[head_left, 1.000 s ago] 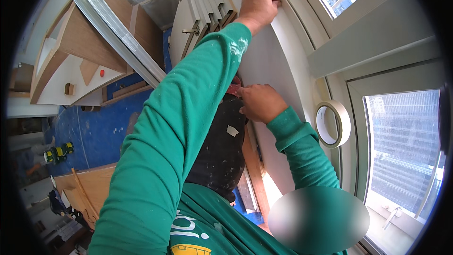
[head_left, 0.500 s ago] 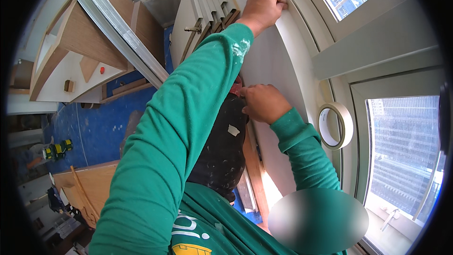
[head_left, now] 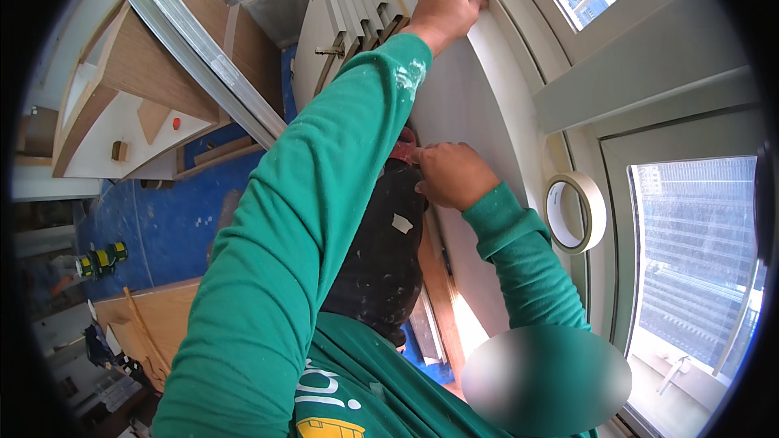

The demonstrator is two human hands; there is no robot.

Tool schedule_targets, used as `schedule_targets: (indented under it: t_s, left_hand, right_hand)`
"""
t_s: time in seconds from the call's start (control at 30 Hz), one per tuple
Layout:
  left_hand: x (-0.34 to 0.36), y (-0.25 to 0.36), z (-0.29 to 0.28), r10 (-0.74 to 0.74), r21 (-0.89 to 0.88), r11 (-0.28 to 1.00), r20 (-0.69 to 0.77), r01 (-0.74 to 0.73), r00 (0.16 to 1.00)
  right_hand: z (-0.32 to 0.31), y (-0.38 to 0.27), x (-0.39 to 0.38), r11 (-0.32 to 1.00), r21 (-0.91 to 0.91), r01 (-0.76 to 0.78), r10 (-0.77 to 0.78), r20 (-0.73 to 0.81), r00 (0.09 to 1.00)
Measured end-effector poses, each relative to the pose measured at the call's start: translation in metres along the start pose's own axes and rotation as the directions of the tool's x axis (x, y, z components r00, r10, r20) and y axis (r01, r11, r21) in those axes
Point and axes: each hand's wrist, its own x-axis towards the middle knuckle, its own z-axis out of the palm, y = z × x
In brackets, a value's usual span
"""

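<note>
My left hand (head_left: 447, 10) reaches far forward to the pale ledge (head_left: 479, 73) under the window. Its fingers are closed at the ledge's edge, and whatever they pinch is hidden. Lower and nearer, my right hand (head_left: 457, 175) is curled in against the panel side below the ledge. Its fingertips are bent together, and I cannot see what lies in them. A red curved thing (head_left: 403, 146) shows just beside these fingertips, partly behind my left sleeve. A roll of cream masking tape (head_left: 576, 212) rests on the window side, right of my right forearm.
A window (head_left: 698, 251) with a pale frame runs along the right. Several white door panels (head_left: 324, 40) lean at the far end. Wooden cabinet parts (head_left: 154, 61) and a metal rail (head_left: 207, 49) stand left over blue floor sheeting (head_left: 170, 227). A green-and-yellow tool (head_left: 101, 259) lies left.
The view has shifted slightly. My left hand has moved a little to the left along the ledge, while my right hand stays nearly in place.
</note>
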Motion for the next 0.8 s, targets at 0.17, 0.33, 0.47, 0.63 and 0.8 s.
schedule_targets:
  t_s: [0.17, 0.33, 0.47, 0.63, 0.8]
  left_hand:
    - [0.001, 0.004, -0.001, -0.042, -0.069, 0.997, 0.015, 0.043, 0.999]
    - [0.001, -0.006, 0.0, 0.057, 0.019, 0.998, 0.015, -0.057, 0.998]
    - [0.008, -0.008, 0.0, 0.147, 0.114, 0.982, 0.056, -0.152, 0.988]
    - [0.012, -0.022, -0.001, 0.347, 0.272, 0.89, 0.119, -0.367, 0.93]
    - [0.007, -0.021, 0.003, 0.367, 0.267, 0.885, 0.105, -0.381, 0.924]
  right_hand:
    - [0.004, 0.002, 0.0, 1.0, 0.006, 0.009, -0.009, 0.0, 1.0]
    - [0.0, 0.0, 0.001, 1.0, 0.003, 0.013, -0.013, 0.001, 1.0]
    - [-0.001, 0.0, -0.001, 1.0, 0.002, 0.006, -0.006, 0.004, 1.0]
    - [0.003, 0.002, 0.0, 1.0, 0.0, 0.031, -0.031, -0.025, 0.999]
    - [-0.001, -0.002, -0.001, 1.0, -0.012, -0.003, 0.003, 0.019, 1.0]
